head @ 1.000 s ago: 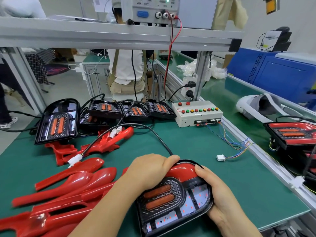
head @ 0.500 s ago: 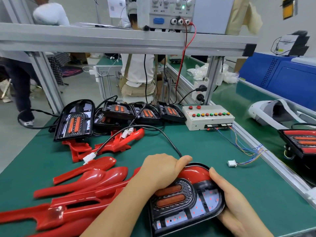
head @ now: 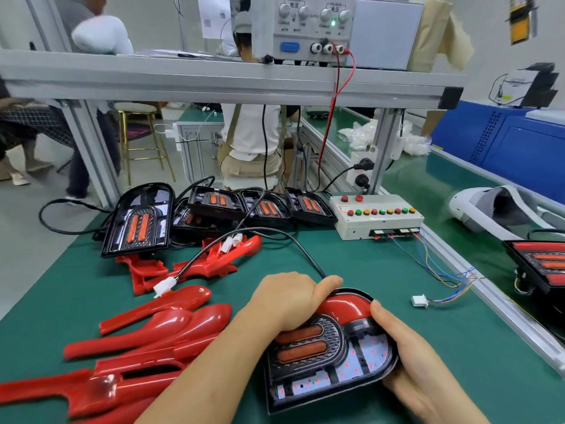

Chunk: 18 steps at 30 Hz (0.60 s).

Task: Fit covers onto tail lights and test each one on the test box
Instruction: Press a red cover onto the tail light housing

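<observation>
Cover-fitting step: at the counter's (head: 367, 264) front edge the left hand (head: 290, 301) clamps the cover (head: 345, 304) onto the tail light (head: 330, 362), which the right hand (head: 409, 356) grips. Next, probably: plugging it into the test box (head: 376, 215).

tail light (head: 336, 362): seven visible; test box (head: 379, 223): one; power supply (head: 312, 29): one; red cover (head: 159, 327): overlapping pile, count unclear.

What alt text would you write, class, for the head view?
The left hand presses a red cover on a black tail light lying on a green bench, while the right hand cups the light's edge. Spare covers lie to its left; a test box stands behind.
</observation>
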Motion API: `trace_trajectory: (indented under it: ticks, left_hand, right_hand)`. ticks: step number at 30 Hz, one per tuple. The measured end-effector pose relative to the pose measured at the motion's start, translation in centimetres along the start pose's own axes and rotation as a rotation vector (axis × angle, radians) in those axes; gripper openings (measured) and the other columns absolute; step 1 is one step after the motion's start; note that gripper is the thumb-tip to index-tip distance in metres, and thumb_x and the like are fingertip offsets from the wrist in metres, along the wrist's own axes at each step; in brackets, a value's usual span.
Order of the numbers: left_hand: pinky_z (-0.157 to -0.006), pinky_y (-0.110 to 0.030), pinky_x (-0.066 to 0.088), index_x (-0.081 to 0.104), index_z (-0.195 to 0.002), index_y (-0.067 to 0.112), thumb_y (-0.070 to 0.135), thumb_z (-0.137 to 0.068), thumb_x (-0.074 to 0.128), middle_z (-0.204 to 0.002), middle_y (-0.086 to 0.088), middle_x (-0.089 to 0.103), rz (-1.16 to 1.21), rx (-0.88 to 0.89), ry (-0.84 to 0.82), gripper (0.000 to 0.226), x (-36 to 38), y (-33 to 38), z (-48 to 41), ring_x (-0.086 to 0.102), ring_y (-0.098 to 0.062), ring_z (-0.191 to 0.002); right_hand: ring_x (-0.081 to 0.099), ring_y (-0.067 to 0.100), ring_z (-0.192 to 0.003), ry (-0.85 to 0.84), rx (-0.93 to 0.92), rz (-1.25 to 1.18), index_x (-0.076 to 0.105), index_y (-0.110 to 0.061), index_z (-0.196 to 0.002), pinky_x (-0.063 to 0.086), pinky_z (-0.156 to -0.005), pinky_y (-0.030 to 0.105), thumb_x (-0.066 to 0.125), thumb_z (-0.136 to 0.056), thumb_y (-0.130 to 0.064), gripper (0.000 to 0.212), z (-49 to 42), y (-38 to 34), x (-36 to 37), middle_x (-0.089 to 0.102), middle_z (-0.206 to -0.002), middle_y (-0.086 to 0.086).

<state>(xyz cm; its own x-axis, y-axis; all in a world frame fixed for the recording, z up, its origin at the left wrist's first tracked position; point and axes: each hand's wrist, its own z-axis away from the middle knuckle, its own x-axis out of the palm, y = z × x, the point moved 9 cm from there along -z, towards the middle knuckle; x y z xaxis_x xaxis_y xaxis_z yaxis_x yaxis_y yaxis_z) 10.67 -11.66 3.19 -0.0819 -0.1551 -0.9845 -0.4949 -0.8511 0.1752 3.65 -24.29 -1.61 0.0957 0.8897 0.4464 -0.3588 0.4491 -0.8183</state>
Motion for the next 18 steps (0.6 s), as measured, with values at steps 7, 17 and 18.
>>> trace_trajectory:
  ticks: [7, 17, 18]
  left_hand:
    - [-0.062, -0.034, 0.029, 0.053, -0.075, 0.034, 0.057, -0.097, 0.011, -0.066, 0.003, 0.040, 0.060, -0.086, 0.052, 0.052, -0.6, -0.9, 0.2, 0.049, -0.027, -0.075]
    - [-0.093, -0.035, 0.038, 0.068, -0.102, 0.025, 0.071, -0.089, 0.005, -0.113, -0.001, 0.064, 0.445, -0.276, -0.038, 0.078, 0.3, -5.1, 0.6, 0.057, -0.021, -0.104]
    - [-0.095, -0.036, 0.039, 0.065, -0.113, 0.023, 0.063, -0.095, 0.010, -0.116, -0.004, 0.064, 0.385, -0.278, -0.046, 0.070, 0.3, -5.3, 0.7, 0.057, -0.024, -0.107]
  right_hand:
    - [0.072, 0.034, -0.091, -0.092, 0.048, 0.036, 0.075, -0.012, -0.102, 0.059, -0.060, 0.039, 0.069, -0.069, -0.032, 0.039, 0.1, 1.2, 0.0, 0.071, -0.110, 0.018]
    - [0.074, 0.028, -0.077, -0.092, 0.018, -0.020, 0.079, -0.014, -0.089, 0.057, -0.052, 0.033, 0.066, -0.073, -0.030, 0.026, -0.1, 1.2, 0.3, 0.073, -0.102, 0.016]
    - [0.074, 0.028, -0.078, -0.091, 0.016, -0.025, 0.079, -0.014, -0.089, 0.057, -0.052, 0.033, 0.065, -0.073, -0.031, 0.027, -0.1, 1.2, 0.3, 0.073, -0.102, 0.016]
